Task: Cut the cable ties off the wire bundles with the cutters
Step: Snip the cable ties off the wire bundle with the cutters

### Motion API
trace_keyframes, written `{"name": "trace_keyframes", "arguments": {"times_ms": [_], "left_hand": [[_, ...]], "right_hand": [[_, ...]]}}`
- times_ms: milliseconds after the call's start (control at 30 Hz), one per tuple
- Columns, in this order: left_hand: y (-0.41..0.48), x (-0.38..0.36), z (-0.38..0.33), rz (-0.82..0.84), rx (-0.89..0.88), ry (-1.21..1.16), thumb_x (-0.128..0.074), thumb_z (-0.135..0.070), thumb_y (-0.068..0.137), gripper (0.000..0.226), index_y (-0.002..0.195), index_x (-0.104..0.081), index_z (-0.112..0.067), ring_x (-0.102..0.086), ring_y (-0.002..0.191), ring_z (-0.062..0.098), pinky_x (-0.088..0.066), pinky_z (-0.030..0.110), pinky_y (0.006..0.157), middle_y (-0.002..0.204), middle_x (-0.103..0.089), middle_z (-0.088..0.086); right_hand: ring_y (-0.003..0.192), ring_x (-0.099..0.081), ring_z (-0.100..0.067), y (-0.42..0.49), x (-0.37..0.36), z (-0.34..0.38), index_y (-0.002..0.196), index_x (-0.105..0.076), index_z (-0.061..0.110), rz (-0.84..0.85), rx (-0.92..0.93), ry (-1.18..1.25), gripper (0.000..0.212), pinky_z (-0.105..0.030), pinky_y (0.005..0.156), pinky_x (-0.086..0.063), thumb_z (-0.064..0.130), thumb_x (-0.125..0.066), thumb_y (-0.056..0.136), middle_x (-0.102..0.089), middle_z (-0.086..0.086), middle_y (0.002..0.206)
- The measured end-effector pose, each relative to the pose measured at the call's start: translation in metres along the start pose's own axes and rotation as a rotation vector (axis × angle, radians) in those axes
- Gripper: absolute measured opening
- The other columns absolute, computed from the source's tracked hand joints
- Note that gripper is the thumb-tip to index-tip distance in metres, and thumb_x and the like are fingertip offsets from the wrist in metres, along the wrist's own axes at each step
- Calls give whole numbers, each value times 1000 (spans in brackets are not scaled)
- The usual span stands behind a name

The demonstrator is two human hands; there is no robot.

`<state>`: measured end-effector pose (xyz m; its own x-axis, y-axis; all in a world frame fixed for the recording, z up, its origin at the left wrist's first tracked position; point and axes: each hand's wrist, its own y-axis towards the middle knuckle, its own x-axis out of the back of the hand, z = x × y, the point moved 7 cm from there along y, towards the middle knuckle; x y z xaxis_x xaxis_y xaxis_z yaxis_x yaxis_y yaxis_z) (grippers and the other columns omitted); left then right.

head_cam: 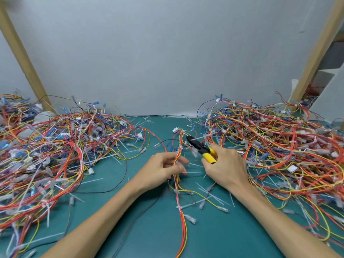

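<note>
A person's left hand [163,168] pinched a slim wire bundle [183,226] of orange, yellow and white strands between thumb and curled fingers at the centre of a smooth teal mat [149,229]. The right hand [227,168], at three o'clock of the left, was clenched around the yellow rubbery handles of the cutters [202,148]. The tool's black metal head pointed toward eleven o'clock and lay just beside the bundle, near a thin white cable tie [180,147] cinched round the strands; whether the blades touched the tie could not be told.

The bundle ran from twelve o'clock, past the left fingers, down to six o'clock at the frame's lower edge. A tangled left heap [55,146] of red, orange, yellow and blue wires with clear plastic terminal sleeves sprawled at nine o'clock, and a similar right heap [279,146] at three o'clock. Straight translucent tie offcuts [214,194] littered the mat at five o'clock. Any print on the small white connectors was too small to read. A matte grey wall [167,53] stood behind, flanked by two slanting wooden posts [24,58].
</note>
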<state>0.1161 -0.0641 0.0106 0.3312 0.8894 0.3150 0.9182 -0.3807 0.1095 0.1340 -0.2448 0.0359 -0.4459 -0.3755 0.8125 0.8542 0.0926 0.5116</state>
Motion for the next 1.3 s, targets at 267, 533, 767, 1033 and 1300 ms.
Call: {"name": "trace_keyframes", "arguments": {"times_ms": [267,533,767,1033,1300], "left_hand": [[2,2,1,-5,-66,48,-57,-17,97,29,125,-58,-25,-71,93,11,-45,10,67,91,-73,-7],[7,12,4,-131,-110,99,-71,-28,86,38,122,-62,-39,-63,56,18,-46,20,50,71,-62,-7],[4,19,9,-228,21,-120,-83,-37,57,51,88,-52,-11,-55,46,17,-39,22,40,56,-60,0],[2,21,2,-224,-47,-324,-73,-2,77,25,71,-49,-9,-48,43,9,-34,14,43,56,-65,4],[2,21,4,-178,-22,-352,-80,-2,68,29,89,-60,-7,-66,65,12,-54,18,72,74,-70,-1]], "right_hand": [[54,-41,-28,2,2,1,67,-39,21,-27,17,14,29,-30,48,-25,49,-48,68,-36,7,48],[54,-44,-29,3,-1,-3,67,-40,23,-35,-2,56,29,-29,47,-23,49,-51,70,-39,5,48],[52,-43,-25,1,3,1,66,-37,27,-64,23,63,31,-27,46,-25,54,-50,70,-39,6,48],[77,-49,-26,0,12,4,89,-45,22,-183,50,-5,35,-32,62,-35,35,-71,70,-47,5,79],[95,-48,-29,1,15,-8,117,-43,13,-309,-114,21,67,-40,79,-43,34,-78,63,-51,-9,103]]}}
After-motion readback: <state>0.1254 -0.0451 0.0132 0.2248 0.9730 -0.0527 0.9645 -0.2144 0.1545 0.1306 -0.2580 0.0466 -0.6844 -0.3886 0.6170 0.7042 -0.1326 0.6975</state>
